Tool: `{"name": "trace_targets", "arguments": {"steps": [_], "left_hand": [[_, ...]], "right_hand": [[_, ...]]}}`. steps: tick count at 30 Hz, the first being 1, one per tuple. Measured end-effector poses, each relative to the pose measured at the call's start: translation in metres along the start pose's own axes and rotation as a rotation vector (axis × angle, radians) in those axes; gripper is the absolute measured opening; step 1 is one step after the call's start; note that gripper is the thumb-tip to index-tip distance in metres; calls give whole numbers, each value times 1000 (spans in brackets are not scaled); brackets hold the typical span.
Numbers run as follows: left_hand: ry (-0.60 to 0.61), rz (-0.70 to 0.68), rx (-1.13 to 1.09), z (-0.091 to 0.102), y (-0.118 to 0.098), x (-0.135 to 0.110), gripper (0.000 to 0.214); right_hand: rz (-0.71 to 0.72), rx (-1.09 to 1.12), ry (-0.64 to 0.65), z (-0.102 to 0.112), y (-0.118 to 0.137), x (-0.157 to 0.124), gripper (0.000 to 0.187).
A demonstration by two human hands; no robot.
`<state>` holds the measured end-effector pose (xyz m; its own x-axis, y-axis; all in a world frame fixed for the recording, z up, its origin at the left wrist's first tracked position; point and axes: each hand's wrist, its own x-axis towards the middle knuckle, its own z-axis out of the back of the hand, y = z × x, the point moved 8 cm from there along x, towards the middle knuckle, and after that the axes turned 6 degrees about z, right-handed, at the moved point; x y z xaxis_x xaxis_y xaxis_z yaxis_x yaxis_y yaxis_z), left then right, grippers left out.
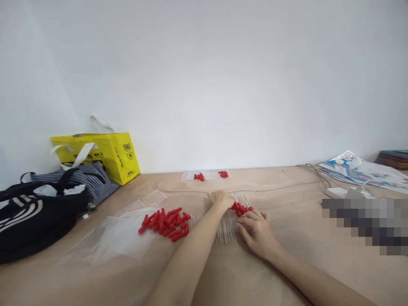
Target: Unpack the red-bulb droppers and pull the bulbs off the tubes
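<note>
A row of thin clear tubes (225, 231) lies side by side on the table, with more clear tube ends (242, 199) showing beyond. Several red rubber dropper bulbs (239, 209) lie across the row between my hands. My left hand (220, 199) reaches over the tubes to the left end of these bulbs; its fingers are mostly hidden behind the back of the hand. At the right edge of the row, my right hand (257, 233) is closed with bent fingers, thumb and fingertips by the tubes and bulbs. Anything pinched there is too small to make out.
Left of my forearm, a heap of red bulbs (165, 223) rests by clear zip bags (127, 236). Another bag (210, 175) with small red pieces lies near the wall. A yellow bag (124, 157) and black bag (41, 221) stand left; white adapters (352, 193) and printed sheets (360, 168) lie right.
</note>
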<state>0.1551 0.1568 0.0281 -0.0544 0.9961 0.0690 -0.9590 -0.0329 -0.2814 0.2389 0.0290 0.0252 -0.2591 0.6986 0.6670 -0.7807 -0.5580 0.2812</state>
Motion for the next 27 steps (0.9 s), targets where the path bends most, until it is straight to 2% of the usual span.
{"name": "trace_targets", "arguments": {"steps": [4,8,12,15,16,19,21,23,24,27], "left_hand": [[11,17,-70,4,-1,3,23],[-3,-16,-196,22,17,-8,29],[-12,-101,-356,39,54,-46,40],[-40,-123,-480,41,83,-80,43],[-57,-126,-629,41,90,-89,42],[-80,-117,-902,35,104,-107,37],[-88,-155,-912,33,105,-113,34],[-178,-212,-826,40,109,-116,30],[-276,-233,-755,48,114,-118,26],[-693,-349,-463,80,126,-135,22]], "right_hand": [[21,-21,-10,0,0,0,23],[-7,-43,-48,5,-1,1,22],[-53,-42,-116,9,11,5,22],[5,23,-109,1,40,11,29],[35,51,-97,-4,51,13,32],[87,74,-107,-16,74,17,26],[93,64,-142,-21,78,17,18],[100,67,-166,-22,75,16,16],[108,71,-173,-21,72,15,16],[149,55,-190,-14,63,13,16]]}}
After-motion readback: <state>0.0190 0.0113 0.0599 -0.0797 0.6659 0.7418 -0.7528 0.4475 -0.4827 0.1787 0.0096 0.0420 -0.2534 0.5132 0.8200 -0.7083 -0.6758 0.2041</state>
